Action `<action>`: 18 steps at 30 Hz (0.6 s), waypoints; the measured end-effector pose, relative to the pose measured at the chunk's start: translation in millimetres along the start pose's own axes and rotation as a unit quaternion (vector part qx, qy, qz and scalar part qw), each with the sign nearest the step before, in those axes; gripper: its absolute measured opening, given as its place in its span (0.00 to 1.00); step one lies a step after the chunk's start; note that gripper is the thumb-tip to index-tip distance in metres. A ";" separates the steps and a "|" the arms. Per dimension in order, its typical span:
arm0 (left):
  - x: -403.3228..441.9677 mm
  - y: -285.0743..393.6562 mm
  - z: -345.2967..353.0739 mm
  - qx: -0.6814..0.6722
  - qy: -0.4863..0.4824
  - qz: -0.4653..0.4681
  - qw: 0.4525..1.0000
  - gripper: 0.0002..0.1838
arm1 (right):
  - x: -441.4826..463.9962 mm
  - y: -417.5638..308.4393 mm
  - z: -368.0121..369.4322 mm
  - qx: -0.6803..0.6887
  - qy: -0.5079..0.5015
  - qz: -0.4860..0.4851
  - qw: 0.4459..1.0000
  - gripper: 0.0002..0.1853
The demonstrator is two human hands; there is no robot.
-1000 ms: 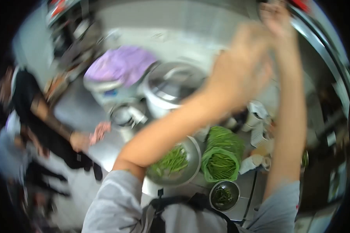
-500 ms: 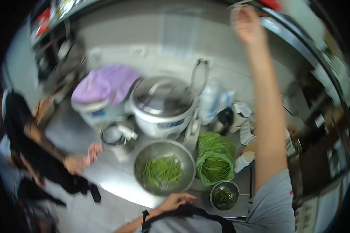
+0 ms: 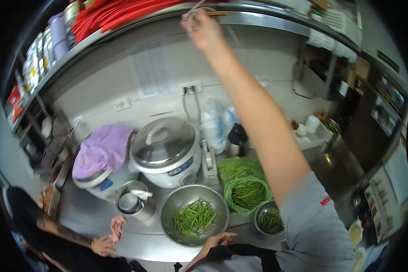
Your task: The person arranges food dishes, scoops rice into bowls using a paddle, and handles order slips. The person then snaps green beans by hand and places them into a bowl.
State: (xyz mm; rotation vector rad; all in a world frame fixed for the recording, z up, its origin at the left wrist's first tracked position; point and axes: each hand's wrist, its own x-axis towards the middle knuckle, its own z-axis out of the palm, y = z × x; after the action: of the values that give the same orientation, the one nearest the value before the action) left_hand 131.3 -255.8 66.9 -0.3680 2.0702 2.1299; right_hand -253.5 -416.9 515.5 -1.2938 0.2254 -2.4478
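Observation:
My right hand (image 3: 203, 31) is raised to the shelf edge, closed on a thin pale strip (image 3: 194, 10) that loops around it. Beside its fingers is an orange stick (image 3: 217, 13). Low in front of my body, my left hand (image 3: 221, 239) is partly visible, with a finger stretched out and nothing seen in it. It is near the lower right rim of a steel bowl (image 3: 167, 222) of cut green beans (image 3: 196, 218). A green plastic bag (image 3: 240, 168) of long beans lies to the right, above a smaller steel bowl (image 3: 269, 220) with dark green pieces.
A rice cooker (image 3: 165, 152), a pot under a purple cloth (image 3: 102, 152) and a metal container (image 3: 136, 201) stand behind. At left, a co-worker's hand (image 3: 103, 245) is beside a pink cloth (image 3: 117, 228). The shelf (image 3: 258, 19) spans the top, with red bags (image 3: 118, 16).
The view has swung right and up, showing more shelf. My left hand came down from beside the raised right hand to the bowls. My right hand stays high. The co-worker's hand remains beside the pink cloth.

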 end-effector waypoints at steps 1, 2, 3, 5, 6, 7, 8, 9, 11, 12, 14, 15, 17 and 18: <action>0.4 -0.9 -1.9 -0.012 0.005 -0.003 1.000 0.16 | -2.0 -3.1 0.7 -0.037 0.003 0.006 0.999 0.15; -0.5 -5.3 -2.8 -0.023 0.007 -0.004 1.000 0.15 | -4.4 -2.5 -0.9 -0.074 0.012 -0.006 0.997 0.16; -1.0 -9.8 -4.2 -0.037 0.013 -0.008 0.999 0.15 | -15.4 -8.3 5.7 -0.089 0.043 0.001 0.995 0.18; 2.0 -22.5 -7.2 -0.065 0.005 -0.011 0.998 0.14 | -27.5 -18.1 2.6 -0.113 0.051 0.052 0.991 0.18; 2.4 -26.8 -7.0 -0.082 0.005 -0.014 0.997 0.14 | -41.1 -28.0 1.7 -0.146 0.078 0.059 0.984 0.22; 1.4 -27.7 -5.5 -0.088 0.001 -0.024 0.996 0.14 | -58.0 -36.7 4.4 -0.178 0.104 0.068 0.976 0.25; 3.4 -26.4 -3.5 -0.095 -0.002 -0.031 0.995 0.14 | -75.2 -44.5 8.0 -0.208 0.128 0.078 0.967 0.28; 5.9 -24.7 -1.8 -0.101 -0.005 -0.038 0.994 0.14 | -95.8 -53.2 7.4 -0.281 0.129 0.071 0.948 0.36; 13.3 -27.0 2.1 -0.069 -0.034 -0.032 0.996 0.14 | -144.9 -68.4 1.7 -0.340 0.069 -0.018 0.938 0.32; 15.9 -31.0 2.3 -0.051 -0.050 -0.036 0.997 0.14 | -176.3 -76.3 -3.1 -0.376 0.044 -0.030 0.925 0.30; 23.2 -39.5 4.3 -0.006 -0.075 -0.008 0.997 0.13 | -247.2 -93.3 -14.5 -0.483 -0.014 -0.004 0.876 0.24; 24.7 -40.4 5.4 -0.012 -0.080 -0.007 0.997 0.14 | -281.0 -104.3 -23.2 -0.548 -0.050 0.035 0.834 0.21; 21.2 -42.0 9.3 -0.030 -0.087 -0.003 0.996 0.14 | -340.0 -129.6 -50.1 -0.645 -0.070 0.189 0.737 0.17; 19.9 -41.3 8.7 -0.040 -0.090 0.003 0.995 0.14 | -369.6 -137.8 -73.2 -0.567 0.005 0.200 0.799 0.15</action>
State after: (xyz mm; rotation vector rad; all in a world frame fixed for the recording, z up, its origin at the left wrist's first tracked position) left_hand 122.9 -246.8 21.8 -0.1719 1.8943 2.1659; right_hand -156.6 -149.0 233.1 -1.3594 1.9618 -1.8584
